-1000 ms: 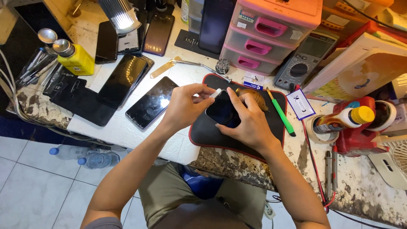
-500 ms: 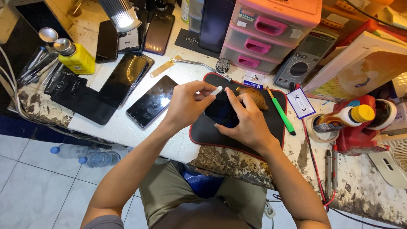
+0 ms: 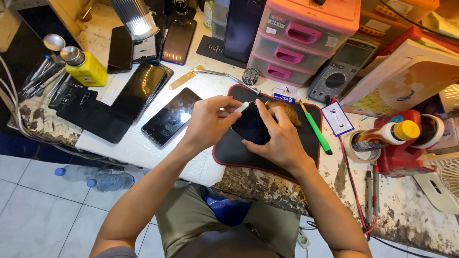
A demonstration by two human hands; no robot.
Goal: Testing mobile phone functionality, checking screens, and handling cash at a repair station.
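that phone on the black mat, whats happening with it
A person sits at a cluttered workbench with a dark phone held over a black mat with a red edge. The right hand steadies the phone, while the left hand pinches a small white piece at its top corner. More phones lie to the left, beside a yellow bottle. A green pen, a meter and pink drawers sit behind and to the right.

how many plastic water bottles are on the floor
2, lying side by side on the floor tiles left of the person's knee: bottle one further left, bottle two nearer the leg. The bench could hide others.
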